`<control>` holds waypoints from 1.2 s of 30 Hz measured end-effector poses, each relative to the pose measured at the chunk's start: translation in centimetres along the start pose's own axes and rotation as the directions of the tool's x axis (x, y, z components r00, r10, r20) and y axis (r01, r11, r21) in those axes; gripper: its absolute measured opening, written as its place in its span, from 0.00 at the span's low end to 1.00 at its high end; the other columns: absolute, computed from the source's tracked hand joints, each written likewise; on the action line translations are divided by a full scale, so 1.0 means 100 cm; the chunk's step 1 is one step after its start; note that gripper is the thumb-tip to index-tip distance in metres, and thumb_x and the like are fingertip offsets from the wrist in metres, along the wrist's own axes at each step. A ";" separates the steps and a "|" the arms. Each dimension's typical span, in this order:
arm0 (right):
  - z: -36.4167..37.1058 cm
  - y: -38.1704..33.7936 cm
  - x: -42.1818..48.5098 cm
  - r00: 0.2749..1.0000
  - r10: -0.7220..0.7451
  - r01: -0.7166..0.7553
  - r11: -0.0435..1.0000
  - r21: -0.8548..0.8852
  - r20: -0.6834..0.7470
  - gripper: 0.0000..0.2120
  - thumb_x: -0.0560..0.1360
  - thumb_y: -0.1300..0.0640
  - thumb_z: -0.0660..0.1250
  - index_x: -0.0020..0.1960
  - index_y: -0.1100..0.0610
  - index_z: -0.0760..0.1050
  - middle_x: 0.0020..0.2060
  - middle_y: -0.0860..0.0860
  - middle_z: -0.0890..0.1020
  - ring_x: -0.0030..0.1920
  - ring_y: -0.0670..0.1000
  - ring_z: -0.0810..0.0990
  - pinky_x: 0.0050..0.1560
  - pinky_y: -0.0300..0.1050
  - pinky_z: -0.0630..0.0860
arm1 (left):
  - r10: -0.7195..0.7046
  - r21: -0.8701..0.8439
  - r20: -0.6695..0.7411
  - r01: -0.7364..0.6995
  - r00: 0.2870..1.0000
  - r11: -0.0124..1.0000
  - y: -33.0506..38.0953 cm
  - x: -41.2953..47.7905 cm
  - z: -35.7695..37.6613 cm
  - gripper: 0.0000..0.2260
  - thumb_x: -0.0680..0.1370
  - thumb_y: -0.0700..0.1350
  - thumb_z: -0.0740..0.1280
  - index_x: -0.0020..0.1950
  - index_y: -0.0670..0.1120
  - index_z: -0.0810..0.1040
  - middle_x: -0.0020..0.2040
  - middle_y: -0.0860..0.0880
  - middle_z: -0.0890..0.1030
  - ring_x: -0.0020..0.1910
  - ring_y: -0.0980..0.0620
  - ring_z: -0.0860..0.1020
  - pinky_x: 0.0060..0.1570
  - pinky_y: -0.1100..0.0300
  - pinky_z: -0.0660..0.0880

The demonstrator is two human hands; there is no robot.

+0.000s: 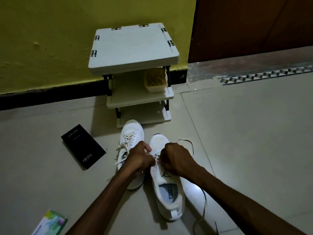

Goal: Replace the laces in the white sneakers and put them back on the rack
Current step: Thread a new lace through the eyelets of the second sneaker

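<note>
Pinching white lace over near sneaker at centre frame: left hand and right hand, each grip curled tight on it. Near sneaker on floor, long axis running up-frame, toe toward rack, heel toward bottom edge. Second sneaker just left, same heading, laced. Rack's middle shelf: tub, yellowish contents. Dark lace loose, lower right.

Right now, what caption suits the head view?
The left hand and right hand grip a white lace at the nearer sneaker; laced sneaker alongside, white rack behind.
</note>
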State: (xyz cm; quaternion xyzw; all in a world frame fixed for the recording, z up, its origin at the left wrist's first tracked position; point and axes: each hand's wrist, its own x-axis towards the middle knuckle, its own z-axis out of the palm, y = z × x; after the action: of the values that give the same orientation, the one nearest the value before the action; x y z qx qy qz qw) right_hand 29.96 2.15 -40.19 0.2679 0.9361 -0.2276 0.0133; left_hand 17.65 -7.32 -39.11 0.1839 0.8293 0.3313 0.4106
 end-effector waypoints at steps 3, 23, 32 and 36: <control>0.001 -0.004 -0.002 1.000 -0.004 0.005 1.000 -0.031 0.017 0.10 0.74 0.52 0.67 0.46 0.59 0.81 0.40 0.53 0.77 0.44 0.57 0.80 0.40 0.44 0.71 | 0.000 0.000 -0.011 0.000 1.000 1.000 -0.001 0.000 0.001 0.18 0.63 0.35 0.73 0.47 0.50 0.73 0.46 0.45 0.84 0.45 0.43 0.82 0.42 0.50 0.80; 0.011 -0.012 -0.032 0.937 0.226 -0.189 0.969 0.157 -0.266 0.05 0.72 0.55 0.67 0.45 0.53 0.80 0.42 0.49 0.80 0.42 0.51 0.78 0.44 0.45 0.78 | 0.341 0.422 -0.050 -0.290 0.939 0.859 0.006 -0.019 0.008 0.13 0.71 0.38 0.66 0.51 0.48 0.67 0.42 0.48 0.78 0.40 0.49 0.77 0.33 0.60 0.68; 0.019 -0.003 -0.044 0.943 0.213 -0.153 0.960 0.233 -0.254 0.06 0.72 0.50 0.69 0.41 0.52 0.80 0.35 0.47 0.82 0.37 0.47 0.79 0.41 0.43 0.76 | 0.381 0.103 -0.150 -0.369 0.912 0.924 0.089 -0.039 -0.062 0.19 0.77 0.34 0.67 0.64 0.43 0.64 0.48 0.43 0.78 0.41 0.49 0.79 0.36 0.58 0.78; 0.017 0.002 -0.046 0.929 0.229 -0.133 0.940 0.315 -0.290 0.05 0.69 0.48 0.72 0.41 0.49 0.82 0.33 0.43 0.83 0.35 0.40 0.78 0.38 0.29 0.68 | 0.282 -0.643 -0.146 -0.307 0.948 0.701 0.117 -0.057 -0.090 0.16 0.74 0.30 0.69 0.57 0.43 0.69 0.45 0.41 0.82 0.39 0.50 0.82 0.40 0.61 0.82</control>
State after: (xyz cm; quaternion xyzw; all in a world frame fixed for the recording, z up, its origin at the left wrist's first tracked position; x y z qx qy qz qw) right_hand 33.81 -0.76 -41.15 0.3865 0.8530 -0.3131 -0.1581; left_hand 14.24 -5.80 -23.74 0.1516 0.6263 0.6662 0.3754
